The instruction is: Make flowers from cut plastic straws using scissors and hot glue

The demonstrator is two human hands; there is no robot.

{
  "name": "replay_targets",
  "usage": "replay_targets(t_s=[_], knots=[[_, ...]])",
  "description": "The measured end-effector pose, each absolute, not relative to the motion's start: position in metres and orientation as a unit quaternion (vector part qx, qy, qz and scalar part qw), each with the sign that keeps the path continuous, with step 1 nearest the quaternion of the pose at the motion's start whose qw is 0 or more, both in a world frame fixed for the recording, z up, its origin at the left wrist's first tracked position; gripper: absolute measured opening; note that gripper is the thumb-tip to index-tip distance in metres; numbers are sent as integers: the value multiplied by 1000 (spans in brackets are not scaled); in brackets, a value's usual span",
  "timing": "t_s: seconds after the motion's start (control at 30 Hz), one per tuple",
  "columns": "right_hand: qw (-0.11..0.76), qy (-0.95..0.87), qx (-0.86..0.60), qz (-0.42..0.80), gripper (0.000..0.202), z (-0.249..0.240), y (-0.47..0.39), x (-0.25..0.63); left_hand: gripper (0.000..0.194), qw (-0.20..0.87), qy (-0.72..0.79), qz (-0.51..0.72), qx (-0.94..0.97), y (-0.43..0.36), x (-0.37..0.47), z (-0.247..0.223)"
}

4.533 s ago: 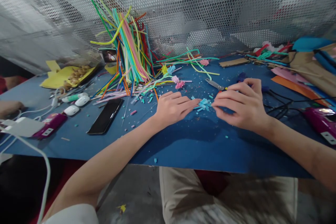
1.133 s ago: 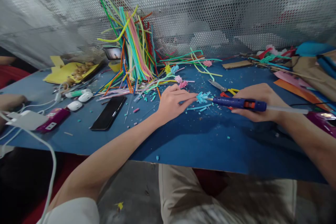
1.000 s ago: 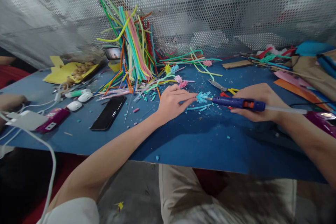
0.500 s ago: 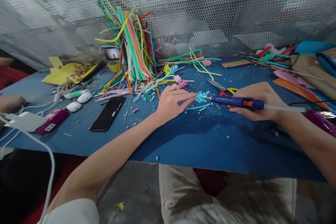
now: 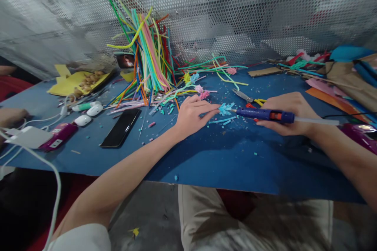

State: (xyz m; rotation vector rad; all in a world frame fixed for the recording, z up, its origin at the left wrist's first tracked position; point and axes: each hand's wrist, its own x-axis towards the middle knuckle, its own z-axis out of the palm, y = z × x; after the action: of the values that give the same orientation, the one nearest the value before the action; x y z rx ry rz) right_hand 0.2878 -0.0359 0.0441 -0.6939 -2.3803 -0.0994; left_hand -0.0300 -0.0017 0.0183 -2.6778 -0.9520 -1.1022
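Between the thumb and fingers of my left hand (image 5: 194,114) is a light blue pipe-cleaner flower (image 5: 226,109), pinched at its left end just above the table. My right hand (image 5: 290,113) is wrapped around a dark blue glue gun (image 5: 265,115), with a translucent glue stick (image 5: 316,120) sticking out of its back. The metal nozzle points left and meets the flower's right side; whether glue is coming out is too small to tell. Short light blue pipe-cleaner pieces (image 5: 222,120) lie below the flower. Pliers (image 5: 243,95) with red and yellow handles rest behind the glue gun.
A tall bundle of coloured pipe cleaners (image 5: 150,55) stands at the back, with small finished flowers (image 5: 203,94) beside it. A black phone (image 5: 120,127), a purple power strip (image 5: 59,137) and white cables are at left. Coloured paper (image 5: 332,98) lies at right. Another person's hand (image 5: 13,117) shows far left.
The glue gun and the flower have shifted very slightly left. Both hands keep the same grip, and the nozzle stays at the flower.
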Motion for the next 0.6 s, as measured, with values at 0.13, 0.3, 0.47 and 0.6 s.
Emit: replay_targets(t_s=[0.13, 0.3, 0.47, 0.6], knots=[[323, -908, -265, -39, 21, 44, -36, 289, 21, 42, -314, -360, -878, -2, -30, 18], [309, -905, -293, -22, 22, 42, -37, 289, 24, 29, -327, -341, -881, -2, -30, 20], [306, -903, -301, -23, 23, 42, -38, 288, 26, 28, -336, -336, -880, -3, -30, 20], [309, -901, -303, -42, 24, 44, -38, 286, 25, 36, -332, -341, -879, -3, -31, 20]])
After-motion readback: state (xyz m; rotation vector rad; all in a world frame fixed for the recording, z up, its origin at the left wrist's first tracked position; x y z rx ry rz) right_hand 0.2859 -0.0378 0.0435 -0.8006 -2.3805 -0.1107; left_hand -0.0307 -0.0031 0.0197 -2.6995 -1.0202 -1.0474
